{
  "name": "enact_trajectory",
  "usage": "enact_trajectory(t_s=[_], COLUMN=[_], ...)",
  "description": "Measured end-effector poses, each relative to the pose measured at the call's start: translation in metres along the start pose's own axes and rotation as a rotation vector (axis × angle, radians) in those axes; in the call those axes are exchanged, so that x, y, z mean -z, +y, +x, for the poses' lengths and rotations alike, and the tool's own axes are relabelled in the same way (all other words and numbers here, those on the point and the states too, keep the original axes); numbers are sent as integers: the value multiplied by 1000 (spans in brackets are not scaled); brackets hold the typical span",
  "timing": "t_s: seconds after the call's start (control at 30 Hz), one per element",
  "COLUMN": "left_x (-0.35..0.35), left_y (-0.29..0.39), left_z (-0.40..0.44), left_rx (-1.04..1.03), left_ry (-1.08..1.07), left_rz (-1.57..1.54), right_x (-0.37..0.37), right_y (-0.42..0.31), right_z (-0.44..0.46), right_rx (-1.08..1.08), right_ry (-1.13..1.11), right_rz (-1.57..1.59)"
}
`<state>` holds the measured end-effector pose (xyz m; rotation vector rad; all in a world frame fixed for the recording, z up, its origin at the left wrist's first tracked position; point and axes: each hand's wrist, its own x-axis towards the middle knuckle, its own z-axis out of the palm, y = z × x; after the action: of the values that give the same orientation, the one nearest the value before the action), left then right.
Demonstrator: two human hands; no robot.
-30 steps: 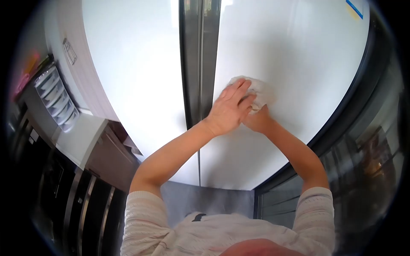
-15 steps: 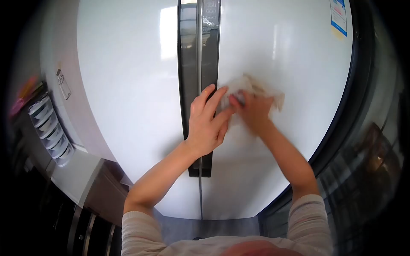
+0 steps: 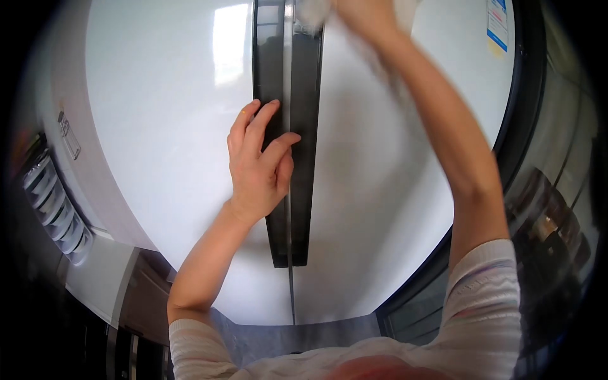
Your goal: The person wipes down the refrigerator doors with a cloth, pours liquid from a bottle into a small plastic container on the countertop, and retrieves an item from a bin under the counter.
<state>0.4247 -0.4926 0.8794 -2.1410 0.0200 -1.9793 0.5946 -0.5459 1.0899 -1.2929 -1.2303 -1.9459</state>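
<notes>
A white double-door refrigerator (image 3: 373,209) stands in front of me, with a dark handle strip (image 3: 303,209) running down between its doors. My left hand (image 3: 261,168) holds nothing. Its fingers are apart, just in front of the left door and the dark strip; whether they touch is hard to tell. High on the right door, my right hand (image 3: 367,16) is blurred and partly cut off by the top edge. A pale cloth (image 3: 313,9) shows beside that hand, pressed near the top of the strip.
A blue and white label (image 3: 498,25) is stuck on the upper right door. To the left, clear stacked containers (image 3: 57,209) stand on a white counter (image 3: 101,272). Dark blurred objects (image 3: 548,234) lie at the right. Grey floor (image 3: 272,340) shows below.
My right hand has moved up the right door with the cloth, to the top edge of the view. My left hand has shifted left, away from the cloth.
</notes>
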Motion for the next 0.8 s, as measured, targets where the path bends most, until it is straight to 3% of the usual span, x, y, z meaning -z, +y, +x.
enact_trajectory(t_s=[0.03,0.07,0.13,0.2,0.3,0.43,0.53,0.6,0.7,0.73,0.8], left_x=[1,0,2,4,-12,-42,-57,-68,-79,-84,-84], left_y=[-3,-2,-2,6,11,17,22,24,24,25,26], left_z=[1,2,3,4,17,48,72,80,82,82,84], left_rx=[-19,-26,-44,-34,-37,-93,-113,-127,-132,-126,-116], left_ry=[7,7,20,-42,-139,-103,-138,-142,-151,-160,-163], left_rz=[5,0,5,-22,-52,-73,-40,22,71,77,100], right_x=[6,24,61,68,52,5,-2,7,19,-19,-7], right_y=[-7,-27,-54,-56,-36,28,67,67,58,54,54], right_z=[-43,-92,-173,-189,-157,-25,84,102,71,26,13], right_rx=[187,181,144,28,152,185,-57,-143,33,244,302], right_ry=[66,-8,-415,-563,-376,-83,-151,-192,-392,157,68], right_rz=[45,55,111,240,146,5,-22,41,218,-47,38])
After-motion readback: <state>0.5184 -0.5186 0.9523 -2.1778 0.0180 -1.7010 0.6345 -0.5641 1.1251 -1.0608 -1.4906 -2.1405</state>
